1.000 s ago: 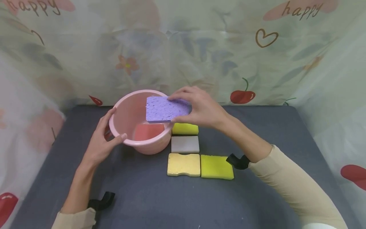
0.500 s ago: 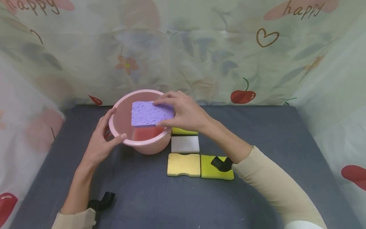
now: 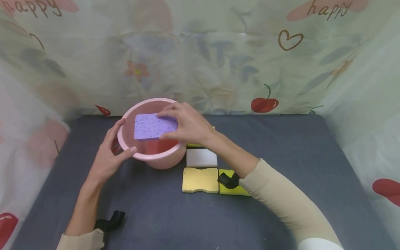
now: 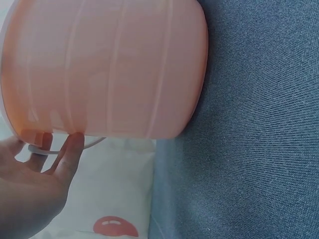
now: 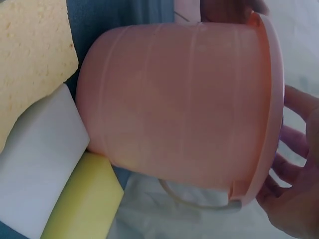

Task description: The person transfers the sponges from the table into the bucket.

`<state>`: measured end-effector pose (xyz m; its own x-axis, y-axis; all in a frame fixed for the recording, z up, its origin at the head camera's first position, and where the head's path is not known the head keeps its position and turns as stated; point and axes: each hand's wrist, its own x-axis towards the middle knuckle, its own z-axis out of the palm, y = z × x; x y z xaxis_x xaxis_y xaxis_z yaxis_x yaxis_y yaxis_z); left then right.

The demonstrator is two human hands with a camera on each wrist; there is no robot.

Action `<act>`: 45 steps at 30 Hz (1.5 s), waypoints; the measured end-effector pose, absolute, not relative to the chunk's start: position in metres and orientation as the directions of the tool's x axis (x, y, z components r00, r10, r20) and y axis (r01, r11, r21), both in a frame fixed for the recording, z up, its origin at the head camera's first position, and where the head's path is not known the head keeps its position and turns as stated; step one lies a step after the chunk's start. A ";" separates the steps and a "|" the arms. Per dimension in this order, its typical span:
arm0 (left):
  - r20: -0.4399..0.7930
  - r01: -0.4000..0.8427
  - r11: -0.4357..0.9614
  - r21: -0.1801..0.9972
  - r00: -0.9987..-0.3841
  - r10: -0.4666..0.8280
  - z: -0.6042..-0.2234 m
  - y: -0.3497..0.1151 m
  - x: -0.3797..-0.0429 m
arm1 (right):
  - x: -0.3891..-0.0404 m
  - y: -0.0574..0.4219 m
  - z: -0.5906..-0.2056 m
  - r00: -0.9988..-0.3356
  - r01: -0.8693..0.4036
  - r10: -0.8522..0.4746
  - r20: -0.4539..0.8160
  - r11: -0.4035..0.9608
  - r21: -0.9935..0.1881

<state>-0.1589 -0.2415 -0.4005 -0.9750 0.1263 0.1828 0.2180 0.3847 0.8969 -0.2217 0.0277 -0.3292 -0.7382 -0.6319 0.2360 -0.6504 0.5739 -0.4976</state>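
My right hand (image 3: pixel 192 125) pinches a purple sponge (image 3: pixel 148 125) by its right end, thumb at the near edge and fingers at the far one. The sponge lies over the opening of a pink bucket (image 3: pixel 165 161). Below it, a red sponge (image 3: pixel 153 148) shows partly inside the bucket. My left hand (image 3: pixel 106 154) grips the bucket's left rim, with the thumb over the edge. From the left wrist, the fingers of the left hand (image 4: pixel 42 184) are seen against the outer wall, near the bucket's thin handle (image 4: pixel 94 143). The purple sponge is mostly hidden in the right wrist view.
Right of the bucket lie a white sponge (image 3: pixel 201 158), a pale yellow sponge with notched sides (image 3: pixel 200 180) and a yellow-green sponge (image 3: pixel 239 190). Another yellow-green sponge (image 5: pixel 82 199) sits close to the bucket, behind the white one. A patterned curtain (image 3: pixel 218 69) hangs behind the dark table (image 3: pixel 175 222).
My right hand has carried the purple sponge leftward and slightly nearer, from the bucket's right rim to over the middle of its opening. The left hand stays at the rim.
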 end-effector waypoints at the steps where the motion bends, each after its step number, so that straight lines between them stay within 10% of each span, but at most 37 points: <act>1: 0.183 0.218 0.385 0.897 -0.975 0.126 -0.400 -0.242 -0.159 | -0.221 0.026 -0.329 -0.741 -0.648 -0.631 0.230 0.582 -0.491; 34: 0.175 0.212 0.375 0.903 -0.976 0.129 -0.402 -0.242 -0.158 | -0.211 -0.002 -0.332 -0.793 -0.577 -0.610 0.006 0.748 -0.328; 45: 0.150 0.184 0.394 0.901 -0.982 0.116 -0.404 -0.240 -0.157 | -0.215 0.007 -0.333 -0.745 -0.612 -0.664 0.056 0.647 -0.454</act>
